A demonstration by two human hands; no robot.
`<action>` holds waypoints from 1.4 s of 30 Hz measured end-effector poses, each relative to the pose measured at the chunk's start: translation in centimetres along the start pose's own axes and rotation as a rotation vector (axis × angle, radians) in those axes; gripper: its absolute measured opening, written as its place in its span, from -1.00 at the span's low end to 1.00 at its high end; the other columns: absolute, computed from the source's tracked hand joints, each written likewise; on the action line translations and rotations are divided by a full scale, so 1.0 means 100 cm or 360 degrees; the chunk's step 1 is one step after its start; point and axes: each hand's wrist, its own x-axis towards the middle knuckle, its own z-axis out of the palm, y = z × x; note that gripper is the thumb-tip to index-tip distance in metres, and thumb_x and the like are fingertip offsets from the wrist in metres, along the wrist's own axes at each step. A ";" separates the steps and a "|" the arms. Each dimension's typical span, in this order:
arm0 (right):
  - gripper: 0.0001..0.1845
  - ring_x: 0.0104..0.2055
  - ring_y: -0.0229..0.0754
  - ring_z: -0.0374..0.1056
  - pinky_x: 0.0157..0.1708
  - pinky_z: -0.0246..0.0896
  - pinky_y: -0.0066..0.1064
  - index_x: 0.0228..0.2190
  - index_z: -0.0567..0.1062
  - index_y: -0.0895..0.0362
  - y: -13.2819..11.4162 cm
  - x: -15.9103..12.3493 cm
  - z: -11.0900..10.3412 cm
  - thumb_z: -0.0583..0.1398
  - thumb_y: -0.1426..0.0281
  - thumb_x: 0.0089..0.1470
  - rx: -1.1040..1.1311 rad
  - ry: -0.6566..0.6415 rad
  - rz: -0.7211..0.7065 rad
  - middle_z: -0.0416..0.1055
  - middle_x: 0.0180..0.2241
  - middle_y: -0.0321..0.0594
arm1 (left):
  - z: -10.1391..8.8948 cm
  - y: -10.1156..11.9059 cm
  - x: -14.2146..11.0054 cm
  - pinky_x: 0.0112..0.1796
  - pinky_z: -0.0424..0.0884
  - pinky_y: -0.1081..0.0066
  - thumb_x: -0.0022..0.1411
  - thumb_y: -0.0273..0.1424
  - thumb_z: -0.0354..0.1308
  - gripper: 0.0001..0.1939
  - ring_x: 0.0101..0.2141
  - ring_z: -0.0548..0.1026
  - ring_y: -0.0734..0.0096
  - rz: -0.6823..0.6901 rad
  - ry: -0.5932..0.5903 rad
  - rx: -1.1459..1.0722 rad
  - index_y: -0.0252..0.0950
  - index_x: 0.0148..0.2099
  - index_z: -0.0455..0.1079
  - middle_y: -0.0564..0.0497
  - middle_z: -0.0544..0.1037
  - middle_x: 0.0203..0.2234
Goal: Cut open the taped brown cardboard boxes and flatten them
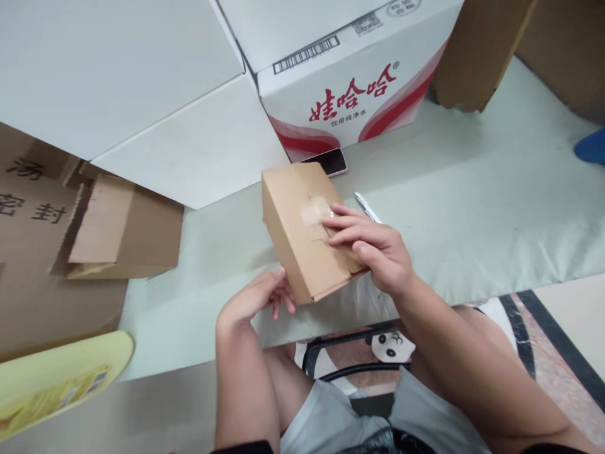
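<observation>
A small brown cardboard box is on the pale green tabletop in front of me, with clear tape across its upper face. My right hand rests on that face, its fingers stretched out beside the tape and over the right edge. At the box's lower left side is my left hand. Its thumb touches the side near the front corner, and its fingers are loosely bent and apart. The underside of the box is hidden.
Behind the box lie a phone and a white pen. White cartons form a wall at the back. To the left are another cardboard box and a yellow object. A blue object shows at the right edge.
</observation>
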 end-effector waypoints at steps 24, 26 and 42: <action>-0.39 0.29 0.40 0.25 0.21 0.21 0.22 0.21 0.45 0.25 0.041 0.007 -0.029 0.18 0.29 0.16 -0.1890 0.0129 0.0929 0.36 0.24 0.29 | 0.019 -0.013 0.038 0.44 0.03 -0.04 0.38 -0.09 0.10 -0.60 0.35 0.28 0.02 0.1724 0.1520 0.0083 -0.14 0.06 0.61 -0.09 0.41 0.27; -0.42 0.20 0.35 0.30 0.15 0.25 0.16 0.19 0.47 0.23 0.043 0.004 -0.034 0.14 0.31 0.18 -0.1916 -0.0036 0.1019 0.43 0.15 0.26 | 0.023 -0.013 0.040 0.44 0.02 -0.04 0.39 -0.12 0.07 -0.60 0.36 0.27 0.01 0.1757 0.1526 0.0067 -0.15 0.07 0.60 -0.09 0.40 0.27; -0.75 -0.55 -0.29 0.08 -0.60 0.10 -0.37 -0.19 0.48 -0.13 -0.025 0.018 -0.018 0.34 0.13 0.09 0.0163 0.0717 0.0565 0.24 -0.36 -0.36 | 0.075 -0.011 0.027 0.43 0.09 -0.13 0.47 -0.19 -0.06 -0.58 0.30 0.35 0.02 0.1731 0.1485 0.0306 -0.13 0.17 0.52 -0.09 0.39 0.24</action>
